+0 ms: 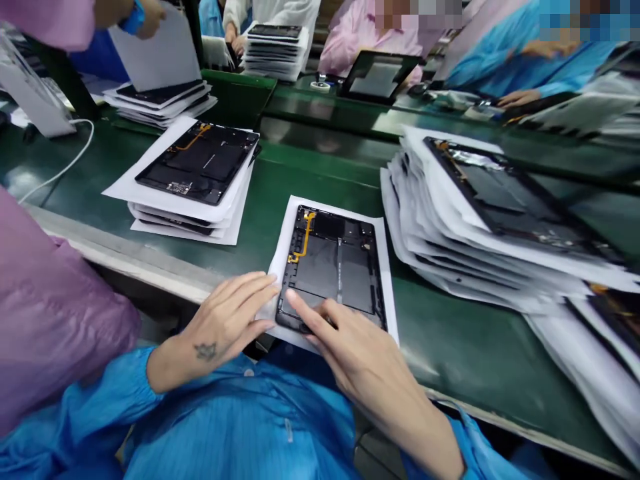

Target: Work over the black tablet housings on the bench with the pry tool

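An opened tablet housing (325,267) lies on a white sheet of paper (390,293) on the bench in front of me. Its inside shows dark battery panels and an orange flex cable (306,240) near its left side. My left hand (227,317) is open, fingers stretched out side by side, their tips at the left edge of the sheet. Over the housing's near edge reaches my right hand (355,347), one finger extended onto the lower left corner. Its other fingers are bent and partly hidden, and I see nothing held in it.
A short stack of tablet housings and paper (200,167) stands at left. To the right, a taller leaning stack (450,233) is interleaved with paper. A white cable (75,157) curves across the green bench (315,173). Co-workers sit opposite and at my left, a purple sleeve (65,313) close by.
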`<state>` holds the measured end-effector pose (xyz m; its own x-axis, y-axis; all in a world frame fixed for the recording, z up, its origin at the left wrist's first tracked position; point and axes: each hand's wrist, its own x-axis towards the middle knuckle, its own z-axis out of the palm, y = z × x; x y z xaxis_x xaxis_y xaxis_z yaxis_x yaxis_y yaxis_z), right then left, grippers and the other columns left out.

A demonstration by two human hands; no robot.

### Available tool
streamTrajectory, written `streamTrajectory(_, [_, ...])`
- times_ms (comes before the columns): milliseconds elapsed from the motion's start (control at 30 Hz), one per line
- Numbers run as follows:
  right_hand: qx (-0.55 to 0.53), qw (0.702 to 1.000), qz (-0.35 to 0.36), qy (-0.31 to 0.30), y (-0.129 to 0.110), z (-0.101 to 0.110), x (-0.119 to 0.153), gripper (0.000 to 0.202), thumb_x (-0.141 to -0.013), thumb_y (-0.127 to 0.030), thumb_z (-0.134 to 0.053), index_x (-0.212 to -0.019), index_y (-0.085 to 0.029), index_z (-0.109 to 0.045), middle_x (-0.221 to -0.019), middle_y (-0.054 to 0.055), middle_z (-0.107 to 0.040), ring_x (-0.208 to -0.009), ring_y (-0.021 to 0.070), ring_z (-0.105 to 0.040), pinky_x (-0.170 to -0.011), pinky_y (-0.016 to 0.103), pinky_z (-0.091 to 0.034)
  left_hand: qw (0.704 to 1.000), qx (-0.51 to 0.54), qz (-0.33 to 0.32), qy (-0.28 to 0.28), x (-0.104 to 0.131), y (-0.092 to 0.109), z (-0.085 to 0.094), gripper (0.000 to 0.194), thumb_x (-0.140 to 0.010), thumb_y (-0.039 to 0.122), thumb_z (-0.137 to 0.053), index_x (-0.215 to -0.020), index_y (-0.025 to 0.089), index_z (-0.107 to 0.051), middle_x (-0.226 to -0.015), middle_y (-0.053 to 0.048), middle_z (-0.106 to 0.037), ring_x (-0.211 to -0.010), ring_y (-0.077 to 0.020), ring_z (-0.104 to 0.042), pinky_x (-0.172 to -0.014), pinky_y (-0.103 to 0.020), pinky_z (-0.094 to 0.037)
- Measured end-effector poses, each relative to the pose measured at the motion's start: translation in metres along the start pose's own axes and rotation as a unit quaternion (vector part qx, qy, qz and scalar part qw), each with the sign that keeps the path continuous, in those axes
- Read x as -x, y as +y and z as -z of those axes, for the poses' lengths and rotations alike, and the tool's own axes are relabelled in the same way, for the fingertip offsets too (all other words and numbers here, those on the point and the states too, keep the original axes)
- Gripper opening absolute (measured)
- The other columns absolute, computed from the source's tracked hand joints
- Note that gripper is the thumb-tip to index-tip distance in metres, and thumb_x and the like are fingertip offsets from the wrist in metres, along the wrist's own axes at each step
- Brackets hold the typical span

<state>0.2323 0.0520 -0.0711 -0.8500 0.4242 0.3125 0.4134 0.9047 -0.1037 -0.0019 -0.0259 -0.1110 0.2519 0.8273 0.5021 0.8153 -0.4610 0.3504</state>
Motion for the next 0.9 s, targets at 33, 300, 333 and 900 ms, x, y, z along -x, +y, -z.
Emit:
streamTrajectory(33, [-0.017,1.0,-0.003,0.0,0.0,-0.001,0.002,0.045,-0.108,-0.02,-0.03,-0.151,-0.025,-0.041,-0.083,0.001,-0.058,-0.064,0.0136,-0.056,-0.058,0.023,-0.045,1.0,0.008,0.007,-0.022,-0.004,-0.001,0.0,0.054,-0.103,0.033,-0.053,-0.152,0.016,-0.039,-0.146,-0.014,-0.056,-0.14,-0.0262,-0.049,-0.116,-0.045,-0.045])
streamTrajectory(300, [-0.051,0.999,0.0,0.018,0.0,-0.008,0.007,0.045,-0.099,-0.006,-0.043,-0.14,-0.021,-0.058,-0.106,0.009,-0.067,-0.087,0.0151,-0.067,-0.071,0.023,-0.054,0.995,0.035,-0.005,-0.09,-0.02,-0.01,-0.008,0.063,-0.102,0.044,-0.053,-0.155,0.017,-0.033,-0.158,-0.013,-0.043,-0.15,-0.022,-0.037,-0.125,-0.043,-0.03])
streamTrajectory(333, [-0.047,0.999,0.004,0.011,-0.001,-0.009,0.007,0.045,-0.099,-0.005,-0.043,-0.137,-0.02,-0.059,-0.105,0.009,-0.068,-0.088,0.0159,-0.067,-0.072,0.024,-0.055,0.996,0.036,-0.003,-0.086,-0.02,-0.01,-0.01,0.063,-0.102,0.043,-0.054,-0.154,0.016,-0.033,-0.157,-0.013,-0.044,-0.149,-0.022,-0.038,-0.125,-0.043,-0.031])
streamTrajectory(900, [-0.049,0.998,0.044,0.019,0.002,-0.016,-0.006,0.032,-0.1,-0.004,-0.042,-0.121,-0.012,-0.066,-0.102,0.01,-0.073,-0.08,0.0148,-0.067,-0.065,0.024,-0.052,0.997,0.019,-0.004,-0.073,-0.02,-0.007,-0.013,0.054,-0.103,0.041,-0.052,-0.149,0.015,-0.041,-0.154,-0.013,-0.048,-0.147,-0.0211,-0.041,-0.124,-0.042,-0.031])
